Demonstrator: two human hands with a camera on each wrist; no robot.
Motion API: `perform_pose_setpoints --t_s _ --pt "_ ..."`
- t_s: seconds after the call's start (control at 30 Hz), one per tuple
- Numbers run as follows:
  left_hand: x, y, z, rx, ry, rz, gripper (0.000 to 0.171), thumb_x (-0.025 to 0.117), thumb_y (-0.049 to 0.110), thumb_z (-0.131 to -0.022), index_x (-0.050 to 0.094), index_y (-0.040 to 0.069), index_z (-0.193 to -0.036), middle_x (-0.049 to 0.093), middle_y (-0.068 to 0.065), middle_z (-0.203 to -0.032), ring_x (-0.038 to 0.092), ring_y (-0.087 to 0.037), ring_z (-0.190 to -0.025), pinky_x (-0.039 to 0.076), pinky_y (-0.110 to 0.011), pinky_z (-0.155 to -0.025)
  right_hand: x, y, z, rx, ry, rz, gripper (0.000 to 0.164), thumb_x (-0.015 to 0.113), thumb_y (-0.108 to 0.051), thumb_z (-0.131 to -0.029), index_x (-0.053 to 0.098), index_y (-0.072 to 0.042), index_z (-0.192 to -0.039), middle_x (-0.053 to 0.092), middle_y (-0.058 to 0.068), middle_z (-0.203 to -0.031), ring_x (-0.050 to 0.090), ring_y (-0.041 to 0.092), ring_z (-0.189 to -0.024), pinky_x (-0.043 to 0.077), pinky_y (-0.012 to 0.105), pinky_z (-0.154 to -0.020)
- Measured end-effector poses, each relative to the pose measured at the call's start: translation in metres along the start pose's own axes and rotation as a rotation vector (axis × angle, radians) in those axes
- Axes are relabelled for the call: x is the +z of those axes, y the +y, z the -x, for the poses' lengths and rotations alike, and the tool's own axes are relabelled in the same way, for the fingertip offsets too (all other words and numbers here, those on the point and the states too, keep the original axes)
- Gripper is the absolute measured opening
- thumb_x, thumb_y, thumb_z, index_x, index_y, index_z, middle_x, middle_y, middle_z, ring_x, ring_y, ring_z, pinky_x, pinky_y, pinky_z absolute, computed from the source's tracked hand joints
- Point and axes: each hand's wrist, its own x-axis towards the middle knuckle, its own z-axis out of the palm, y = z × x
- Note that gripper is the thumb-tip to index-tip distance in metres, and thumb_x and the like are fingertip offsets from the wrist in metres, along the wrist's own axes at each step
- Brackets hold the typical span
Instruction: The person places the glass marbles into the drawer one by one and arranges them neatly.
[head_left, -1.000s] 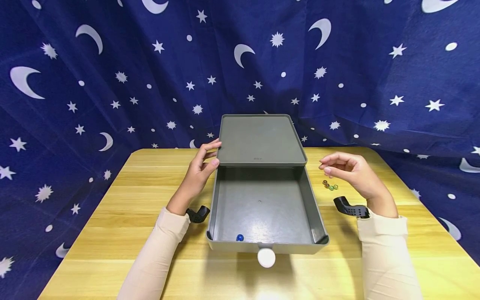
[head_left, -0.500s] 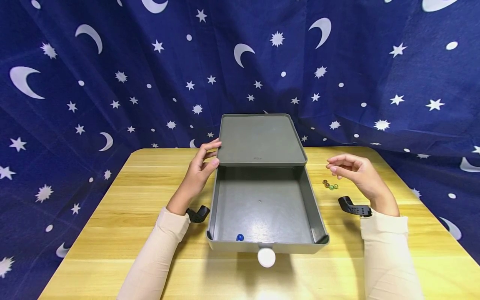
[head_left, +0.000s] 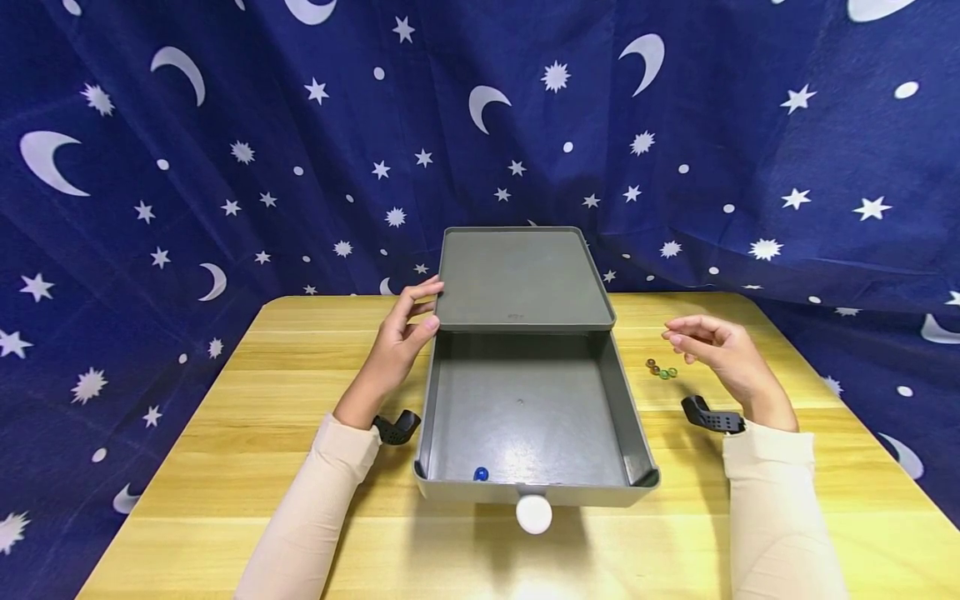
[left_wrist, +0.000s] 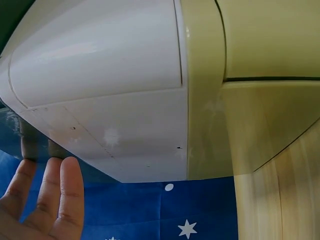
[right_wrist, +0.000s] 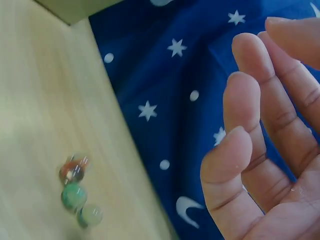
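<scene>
A grey drawer box (head_left: pixel 525 275) with a tray-like top stands on the table, its drawer (head_left: pixel 525 400) pulled out toward me. Inside the drawer, at the front left, lies blue glass, likely a marble (head_left: pixel 481 473). My left hand (head_left: pixel 397 342) touches the box's left side with extended fingertips; the left wrist view shows these fingers (left_wrist: pixel 70 195) against the side wall. Right of the box, several brown and green marbles (head_left: pixel 663 374) lie close together, also seen in the right wrist view as a short row (right_wrist: pixel 74 196). Above and right of them hovers my right hand (head_left: pixel 716 350), fingers loosely bent, nothing visible between them.
A white round knob (head_left: pixel 534 514) sticks out from the drawer front, which overhangs the wooden table (head_left: pixel 300 400). Behind the table hangs a blue curtain (head_left: pixel 337 150) with moons and stars. Each wrist carries a black camera mount (head_left: pixel 708 415).
My right hand has drifted to the right, away from the box, and slightly lower. The left hand, the drawer and the marbles stay where they were.
</scene>
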Motion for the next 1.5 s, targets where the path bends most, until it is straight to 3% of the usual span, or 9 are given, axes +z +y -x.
perform_pose_setpoints --t_s 0.33,0.6,0.83,1.03,1.23,1.5 --pt "0.000 -0.001 0.000 -0.003 0.002 -0.006 0.054 0.053 0.022 -0.103 0.050 0.000 -0.152 0.042 -0.015 -0.170 0.052 -0.042 -0.140 0.047 -0.046 -0.103 -0.017 0.016 0.007 0.137 0.029 0.027 0.036 0.062 0.007 -0.103 0.082 -0.021 -0.110 0.080 -0.015 -0.106 0.072 0.001 -0.093 0.052 0.019 -0.073" --pt "0.000 -0.001 0.000 -0.010 -0.003 -0.006 0.054 0.052 0.022 -0.103 0.049 0.001 -0.153 0.042 -0.014 -0.170 0.051 -0.041 -0.141 0.046 -0.047 -0.103 -0.025 0.025 0.009 0.204 0.024 0.216 0.027 0.065 -0.003 -0.106 0.081 -0.024 -0.112 0.075 -0.025 -0.109 0.068 -0.004 -0.097 0.052 0.023 -0.074" --pt "0.000 -0.001 0.000 -0.010 -0.005 -0.008 0.055 0.052 0.022 -0.103 0.049 0.001 -0.153 0.041 -0.015 -0.170 0.050 -0.041 -0.141 0.046 -0.046 -0.103 -0.029 0.033 0.011 0.262 0.027 0.260 0.022 0.066 -0.007 -0.107 0.080 -0.022 -0.116 0.073 -0.029 -0.109 0.065 0.001 -0.092 0.055 0.023 -0.073" --pt "0.000 0.000 0.000 -0.012 -0.003 -0.008 0.055 0.052 0.022 -0.103 0.049 0.001 -0.153 0.041 -0.015 -0.170 0.050 -0.042 -0.141 0.046 -0.047 -0.103 -0.032 0.042 0.011 0.297 0.009 0.306 0.021 0.066 -0.003 -0.105 0.078 -0.015 -0.117 0.072 -0.027 -0.106 0.064 0.005 -0.081 0.055 0.022 -0.066" --pt "0.000 0.000 0.000 -0.011 -0.001 -0.007 0.055 0.053 0.022 -0.103 0.049 0.000 -0.153 0.041 -0.015 -0.170 0.050 -0.042 -0.141 0.045 -0.047 -0.103 -0.033 0.046 0.011 0.327 -0.006 0.361 0.019 0.067 -0.004 -0.105 0.075 -0.007 -0.123 0.068 -0.029 -0.106 0.063 0.002 -0.085 0.055 0.023 -0.067" --pt "0.000 0.000 0.000 -0.009 0.001 -0.001 0.055 0.053 0.021 -0.102 0.049 0.000 -0.152 0.042 -0.015 -0.170 0.050 -0.042 -0.141 0.046 -0.044 -0.102 -0.034 0.050 0.010 0.298 -0.034 0.449 0.030 0.061 0.000 -0.106 0.059 0.022 -0.128 0.070 -0.021 -0.097 0.061 0.001 -0.081 0.053 0.025 -0.066"
